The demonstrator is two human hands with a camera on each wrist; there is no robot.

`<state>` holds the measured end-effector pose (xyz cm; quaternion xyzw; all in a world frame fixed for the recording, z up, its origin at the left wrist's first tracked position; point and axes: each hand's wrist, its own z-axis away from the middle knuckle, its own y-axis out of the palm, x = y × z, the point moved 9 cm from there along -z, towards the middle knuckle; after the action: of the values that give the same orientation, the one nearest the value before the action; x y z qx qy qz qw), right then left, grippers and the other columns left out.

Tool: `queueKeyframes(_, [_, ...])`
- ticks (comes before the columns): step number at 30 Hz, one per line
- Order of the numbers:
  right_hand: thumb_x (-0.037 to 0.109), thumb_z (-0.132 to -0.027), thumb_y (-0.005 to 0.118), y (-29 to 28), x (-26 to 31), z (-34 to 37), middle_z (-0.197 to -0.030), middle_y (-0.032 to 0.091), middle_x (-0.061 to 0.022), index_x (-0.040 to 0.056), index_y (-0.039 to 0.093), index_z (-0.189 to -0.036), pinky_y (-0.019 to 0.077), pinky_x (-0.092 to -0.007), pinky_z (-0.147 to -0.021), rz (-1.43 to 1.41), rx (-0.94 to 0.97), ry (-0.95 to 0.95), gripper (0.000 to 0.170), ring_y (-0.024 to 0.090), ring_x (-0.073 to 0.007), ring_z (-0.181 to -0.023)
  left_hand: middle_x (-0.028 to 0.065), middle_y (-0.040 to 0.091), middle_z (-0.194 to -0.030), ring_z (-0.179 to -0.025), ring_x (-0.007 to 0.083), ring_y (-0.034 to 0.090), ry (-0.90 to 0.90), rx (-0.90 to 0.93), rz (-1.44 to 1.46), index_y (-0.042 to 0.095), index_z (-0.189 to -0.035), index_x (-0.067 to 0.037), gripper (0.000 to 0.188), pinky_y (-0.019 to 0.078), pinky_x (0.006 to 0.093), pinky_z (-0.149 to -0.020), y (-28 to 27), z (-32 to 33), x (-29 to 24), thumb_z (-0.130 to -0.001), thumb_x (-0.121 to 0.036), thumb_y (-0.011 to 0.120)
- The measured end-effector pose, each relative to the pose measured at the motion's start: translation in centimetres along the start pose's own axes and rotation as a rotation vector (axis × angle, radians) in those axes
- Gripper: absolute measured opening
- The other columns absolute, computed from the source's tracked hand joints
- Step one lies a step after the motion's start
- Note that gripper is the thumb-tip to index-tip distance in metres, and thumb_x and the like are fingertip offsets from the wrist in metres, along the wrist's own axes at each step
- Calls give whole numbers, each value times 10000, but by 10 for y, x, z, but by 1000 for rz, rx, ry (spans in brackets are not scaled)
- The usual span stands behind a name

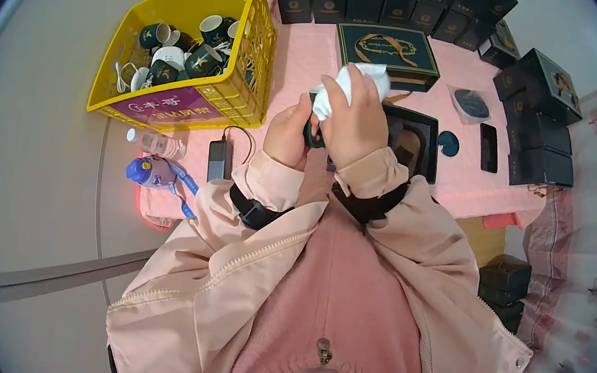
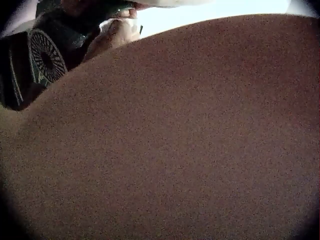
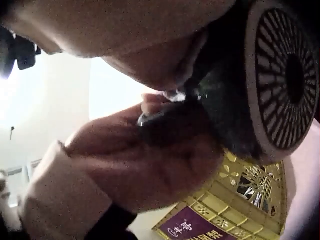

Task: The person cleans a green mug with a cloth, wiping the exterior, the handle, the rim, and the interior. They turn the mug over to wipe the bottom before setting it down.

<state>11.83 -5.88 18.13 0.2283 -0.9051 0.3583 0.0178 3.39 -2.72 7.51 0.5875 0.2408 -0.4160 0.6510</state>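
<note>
A dark green mug [image 1: 313, 135] is between my two hands over the table, mostly covered by them in the head view. My left hand [image 1: 288, 131] grips it, fingers curled at its handle side in the right wrist view. My right hand [image 1: 356, 123] holds a white cloth [image 1: 377, 80] bunched against the mug's mouth. In the right wrist view the mug [image 3: 227, 110] is tilted, its round base with a radiating pattern facing the camera. Skin fills most of the left wrist view, with the mug's patterned base [image 2: 48, 57] at upper left.
A yellow crate [image 1: 174, 104] of mugs stands at left, near a water bottle [image 1: 158, 144], a blue-capped bottle [image 1: 155, 172] and a black power bank [image 1: 220, 160]. Beyond my hands are an open box [image 1: 430, 147], a green gift box [image 1: 410, 70] and stacked boxes [image 1: 365, 5]. A phone [image 1: 489, 148] lies right.
</note>
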Motion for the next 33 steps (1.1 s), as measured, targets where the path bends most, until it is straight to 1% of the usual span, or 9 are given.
queueKeyframes(5, [66,-680,509,29,-41,-3,-916,538,-132,-9,561,-879,394,-336,-792,-202,157,-120,219,504,-270,-885,-2,452,-545,-496,82,385,95,52,-179,485,-605,-64,386,315,204,-481,8,-3,-6,-864,-344,423])
queueKeyframes(9, [64,-680,511,55,-75,0,-971,520,-127,25,550,-921,399,-353,-780,-612,455,311,248,485,-283,-914,12,440,-574,-528,93,394,65,107,-347,471,-643,-64,352,315,215,-499,15,-3,2,-873,-322,405])
queueKeyframes(12, [45,-693,488,18,-28,-11,-955,530,-130,41,540,-937,408,-350,-764,-170,155,46,250,496,-290,-903,2,458,-569,-510,82,393,16,75,-185,489,-626,-64,360,317,203,-493,13,-5,9,-869,-320,419])
queueKeyframes(16, [16,-715,450,52,-54,-8,-936,527,-133,33,535,-961,407,-333,-756,-371,136,-84,261,503,-274,-878,0,473,-573,-506,78,403,-74,78,44,507,-639,-58,345,330,200,-497,3,-12,6,-869,-302,427])
queueKeyframes(17, [16,-715,450,50,-58,-8,-936,527,-133,33,535,-961,407,-333,-756,-373,136,-91,261,503,-274,-878,2,476,-577,-509,79,408,-104,91,124,512,-650,-55,335,336,201,-500,5,-13,5,-870,-294,427])
queueKeyframes(20, [89,-814,418,63,-94,6,-989,518,-122,10,502,-1061,374,-279,-823,-1006,228,403,273,498,-227,-917,7,451,-602,-538,91,398,-127,61,37,481,-713,-53,314,323,211,-505,4,-10,0,-882,-300,384])
queueKeyframes(25, [130,-842,391,46,-98,10,-990,509,-114,7,497,-1077,369,-281,-814,-915,83,338,286,492,-210,-906,10,488,-591,-531,87,438,-40,77,29,528,-692,-39,313,354,199,-508,8,-14,-12,-874,-270,419])
queueKeyframes(28, [18,-756,420,11,-83,4,-905,490,-119,8,504,-1069,390,-281,-721,-649,-61,87,324,484,-213,-806,12,491,-593,-533,88,441,-14,105,51,529,-692,-36,321,353,198,-506,10,-16,-16,-875,-274,414])
queueKeyframes(33, [68,-825,421,3,-77,8,-972,475,-115,43,509,-1082,383,-281,-736,-738,-97,73,274,481,-197,-842,13,491,-592,-534,87,440,14,123,37,530,-688,-35,334,351,197,-505,10,-18,-20,-876,-282,406])
